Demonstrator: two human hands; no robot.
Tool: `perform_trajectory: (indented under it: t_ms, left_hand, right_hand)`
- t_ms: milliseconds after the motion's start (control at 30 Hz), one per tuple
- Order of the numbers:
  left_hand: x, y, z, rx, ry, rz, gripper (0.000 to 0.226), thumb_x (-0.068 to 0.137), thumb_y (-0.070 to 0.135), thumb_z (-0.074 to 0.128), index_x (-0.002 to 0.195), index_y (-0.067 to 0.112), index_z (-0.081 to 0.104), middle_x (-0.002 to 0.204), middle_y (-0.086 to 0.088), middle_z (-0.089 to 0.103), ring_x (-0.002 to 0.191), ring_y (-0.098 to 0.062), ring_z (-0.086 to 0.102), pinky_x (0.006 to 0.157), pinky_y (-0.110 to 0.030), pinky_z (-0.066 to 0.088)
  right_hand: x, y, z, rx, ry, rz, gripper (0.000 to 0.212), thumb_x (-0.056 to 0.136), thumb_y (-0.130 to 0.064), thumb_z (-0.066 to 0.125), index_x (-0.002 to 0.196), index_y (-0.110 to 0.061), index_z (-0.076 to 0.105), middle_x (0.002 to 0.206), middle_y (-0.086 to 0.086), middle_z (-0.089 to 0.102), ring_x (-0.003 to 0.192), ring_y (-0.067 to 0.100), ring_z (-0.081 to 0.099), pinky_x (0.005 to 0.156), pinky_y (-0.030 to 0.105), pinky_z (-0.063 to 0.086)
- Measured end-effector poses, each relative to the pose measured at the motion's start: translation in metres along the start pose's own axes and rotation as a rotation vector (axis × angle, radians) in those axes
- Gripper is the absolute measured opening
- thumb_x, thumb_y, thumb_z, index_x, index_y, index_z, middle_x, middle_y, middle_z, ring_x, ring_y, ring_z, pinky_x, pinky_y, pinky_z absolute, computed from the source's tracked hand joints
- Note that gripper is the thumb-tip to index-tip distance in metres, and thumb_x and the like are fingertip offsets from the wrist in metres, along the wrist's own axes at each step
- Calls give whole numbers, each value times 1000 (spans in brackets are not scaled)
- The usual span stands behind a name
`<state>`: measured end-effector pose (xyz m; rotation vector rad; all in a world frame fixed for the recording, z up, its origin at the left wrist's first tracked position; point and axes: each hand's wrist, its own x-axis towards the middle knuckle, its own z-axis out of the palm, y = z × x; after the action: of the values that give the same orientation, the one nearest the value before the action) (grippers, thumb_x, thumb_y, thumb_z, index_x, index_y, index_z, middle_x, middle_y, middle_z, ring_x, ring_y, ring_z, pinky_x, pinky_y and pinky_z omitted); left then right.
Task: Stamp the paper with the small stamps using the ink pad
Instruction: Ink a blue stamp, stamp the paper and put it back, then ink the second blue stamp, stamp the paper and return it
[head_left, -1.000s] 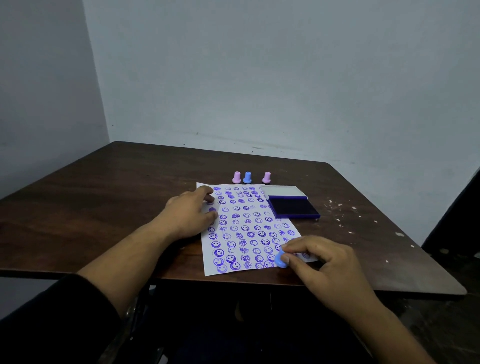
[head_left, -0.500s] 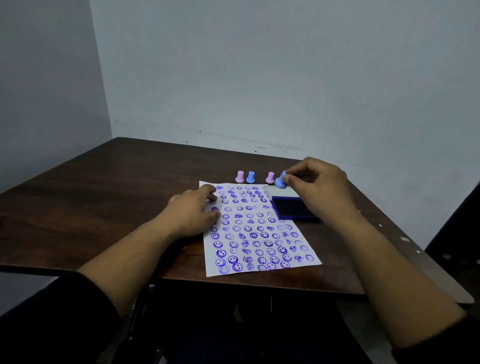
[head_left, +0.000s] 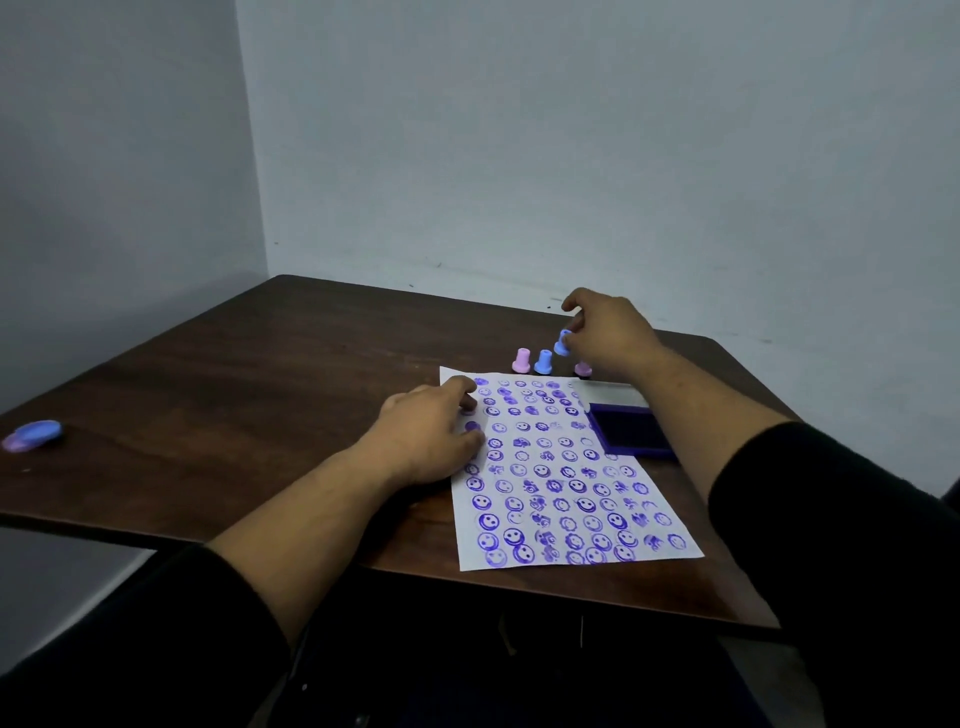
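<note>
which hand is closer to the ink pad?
Right. The right hand holds a blue stamp just behind the ink pad; the left hand rests on the paper, across from the pad.

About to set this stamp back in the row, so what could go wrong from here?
The right hand holds the blue stamp tilted above the pink stamp; lowering it could topple that one. The sheet overhangs the table edge, pinned only by the left hand, and the open ink pad could smudge the right forearm.

A dark wooden table (head_left: 218, 395) stands in a corner of plain, seemingly pale-grey walls (head_left: 571, 145).
</note>
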<state>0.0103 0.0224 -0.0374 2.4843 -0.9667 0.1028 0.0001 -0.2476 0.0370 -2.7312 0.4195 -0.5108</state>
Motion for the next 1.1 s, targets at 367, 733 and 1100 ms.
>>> perform_trajectory:
  t_ms: [367, 733, 1100]
  left_hand:
    - [0, -1, 0, -11, -17, -8, 62, 92, 44, 58, 149, 28, 37, 141, 14, 58, 135, -18, 45, 114, -47, 32]
    - [0, -1, 0, -7, -9, -6, 61, 92, 43, 58, 148, 28, 38, 140, 14, 58, 134, -17, 44, 113, -46, 33]
    - [1, -4, 0, -12, -12, 0, 60, 92, 45, 58, 147, 30, 39, 140, 15, 58, 133, -17, 46, 112, -45, 33]
  right_hand:
    - [20, 24, 31, -286, -2, -23, 43, 97, -28, 67, 138, -18, 63, 124, 5, 79, 122, 31, 67, 110, 41, 42]
    - [24, 13, 35, -236, -52, -83, 47, 87, -34, 69, 134, -33, 68, 132, -8, 76, 128, 19, 66, 126, 52, 21]
    - [19, 15, 28, 115, 63, -44, 15, 90, -15, 65, 92, -30, 67, 74, -18, 78, 60, 8, 78, 91, 35, 60]
